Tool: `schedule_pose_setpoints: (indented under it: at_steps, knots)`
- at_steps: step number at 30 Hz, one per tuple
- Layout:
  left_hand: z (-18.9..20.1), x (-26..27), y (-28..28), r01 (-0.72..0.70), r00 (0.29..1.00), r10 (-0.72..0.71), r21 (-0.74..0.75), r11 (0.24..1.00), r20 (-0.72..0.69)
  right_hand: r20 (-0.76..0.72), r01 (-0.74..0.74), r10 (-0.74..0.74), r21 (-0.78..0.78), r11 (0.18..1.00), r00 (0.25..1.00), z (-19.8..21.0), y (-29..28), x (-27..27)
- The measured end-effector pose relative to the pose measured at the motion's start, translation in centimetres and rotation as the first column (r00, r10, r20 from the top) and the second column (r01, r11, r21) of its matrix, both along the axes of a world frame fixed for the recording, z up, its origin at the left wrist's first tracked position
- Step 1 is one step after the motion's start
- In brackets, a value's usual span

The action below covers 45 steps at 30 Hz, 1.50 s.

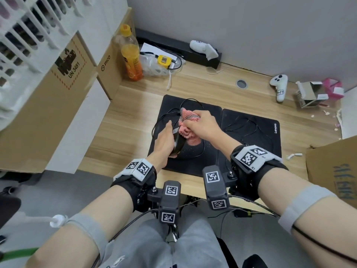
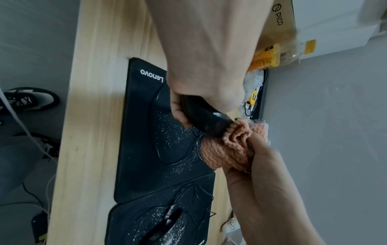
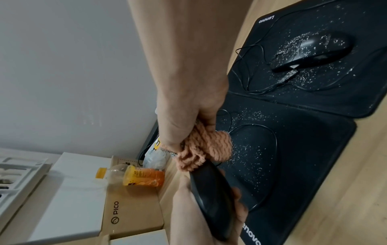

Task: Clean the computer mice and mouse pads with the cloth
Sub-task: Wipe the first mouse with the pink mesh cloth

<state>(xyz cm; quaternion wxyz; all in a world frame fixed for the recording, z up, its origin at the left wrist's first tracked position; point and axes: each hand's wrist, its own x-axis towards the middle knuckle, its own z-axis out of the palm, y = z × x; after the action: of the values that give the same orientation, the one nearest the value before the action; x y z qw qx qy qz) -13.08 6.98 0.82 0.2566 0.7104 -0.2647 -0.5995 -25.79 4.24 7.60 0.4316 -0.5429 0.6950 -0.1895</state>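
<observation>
There are two black mouse pads on the wooden desk, side by side and touching. The left pad lies near the front edge of the desk. The right pad has white specks on it.

There are two black mice. The left hand is wrapped around one mouse and lifts it up over the left pad, tilted on its side. The other mouse sits on the right pad, with white specks all over it.

There is one pink cloth. The right hand is closed tight around it in a bunch and presses it on the front end of the held mouse.

Thin black cords curl on both pads.
</observation>
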Motion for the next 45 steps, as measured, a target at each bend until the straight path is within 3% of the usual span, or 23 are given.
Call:
schedule_pose_setpoints:
  at_steps: [3,6,8,12,20,28,37,41,45]
  knots:
    - [0.8,0.3,0.6,0.145,0.989,-0.144,-0.036,0.989,0.025,-0.005,0.045,-0.044,0.013,0.999,0.999,-0.4,-0.3,-0.2]
    - [2.2,0.3,0.9,0.160,0.987,-0.157,-0.133,0.978,0.036,-0.024,0.042,-0.042,0.031,0.999,0.999,-0.9,-0.6,-0.3]
    - [1.9,0.1,0.8,0.077,0.997,-0.076,-0.128,0.989,0.011,-0.019,0.051,-0.051,0.006,0.999,0.999,-1.0,-0.5,-0.2]
    - [2.5,-0.3,0.4,-0.103,0.987,0.108,0.042,0.994,-0.120,0.024,0.063,-0.061,-0.080,0.995,0.998,-1.1,0.2,0.6]
    - [1.8,-0.7,-0.2,-0.163,0.933,0.210,0.176,0.971,-0.292,0.093,0.040,-0.029,-0.123,0.992,0.995,-1.2,1.8,1.3]
    - [2.3,-0.8,-0.2,-0.006,0.961,0.049,0.157,0.988,-0.273,0.119,0.144,-0.142,-0.008,0.990,0.983,-0.4,1.8,-1.2]
    - [3.3,0.9,-0.2,0.194,0.940,-0.172,0.050,0.980,-0.294,0.119,0.214,-0.211,-0.011,0.977,0.970,-1.0,0.8,-1.0]
    - [3.3,1.4,-0.2,0.141,0.950,-0.125,0.039,0.989,-0.286,0.140,0.180,-0.173,-0.035,0.983,0.975,-0.7,0.6,-0.6]
    - [3.3,1.1,-1.0,-0.097,0.956,0.114,0.074,0.992,-0.269,0.227,0.247,-0.226,-0.068,0.967,0.947,-0.2,1.0,-0.2]
